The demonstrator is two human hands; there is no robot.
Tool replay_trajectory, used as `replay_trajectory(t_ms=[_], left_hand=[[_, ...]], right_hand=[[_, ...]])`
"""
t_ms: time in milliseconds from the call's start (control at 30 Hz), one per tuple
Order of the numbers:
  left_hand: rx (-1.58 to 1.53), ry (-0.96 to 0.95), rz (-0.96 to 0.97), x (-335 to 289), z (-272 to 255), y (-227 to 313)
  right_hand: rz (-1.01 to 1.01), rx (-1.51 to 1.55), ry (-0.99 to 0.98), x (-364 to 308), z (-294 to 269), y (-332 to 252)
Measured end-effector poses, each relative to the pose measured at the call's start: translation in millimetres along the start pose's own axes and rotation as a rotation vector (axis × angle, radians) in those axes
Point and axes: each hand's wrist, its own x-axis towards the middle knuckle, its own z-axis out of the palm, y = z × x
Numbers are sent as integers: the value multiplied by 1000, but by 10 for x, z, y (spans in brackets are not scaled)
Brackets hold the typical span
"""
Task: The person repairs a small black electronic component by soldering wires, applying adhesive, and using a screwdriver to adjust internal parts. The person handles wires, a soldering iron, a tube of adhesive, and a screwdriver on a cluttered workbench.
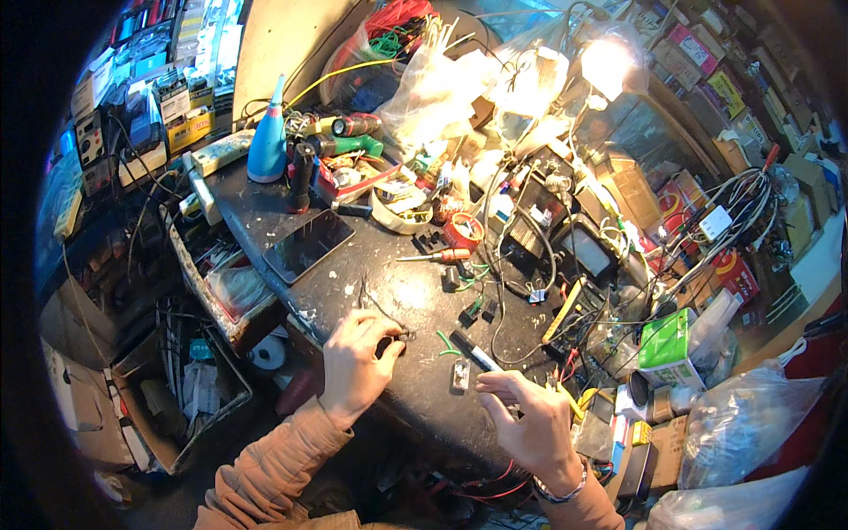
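My left hand is closed in a pinch at the near edge of the dark worktop. Between its fingertips is a small black part with a thin black wire trailing up from it. My right hand hovers at the right, thumb and forefinger curved and apart, with nothing visible between them. Just beyond its fingertips lies a pen-shaped black and silver tool; whether they touch is unclear. A small clear and metallic block sits between the hands, below a bit of green wire.
A dark phone lies at the left of the worktop, near a blue squeeze bottle. A red-handled screwdriver lies farther back. Tangled cables, small parts and a bright lamp crowd the back and right. A green box stands right.
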Motion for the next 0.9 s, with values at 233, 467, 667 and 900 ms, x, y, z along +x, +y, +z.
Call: replay_trajectory(t_ms=[233, 467, 667, 900], left_hand=[[-27, -48, 23, -72, -18, -41], [-17, 6, 79, -138, -216, -56], [66, 75, 215, -267, -316, -362], [101, 53, 322, -396, -174, -740]], right_hand=[[174, 117, -17, 240, -201, 172], [196, 225, -103, 569, -432, 373], [143, 212, -116, 990, -489, 602], [105, 191, -154, 1824, -308, 888]])
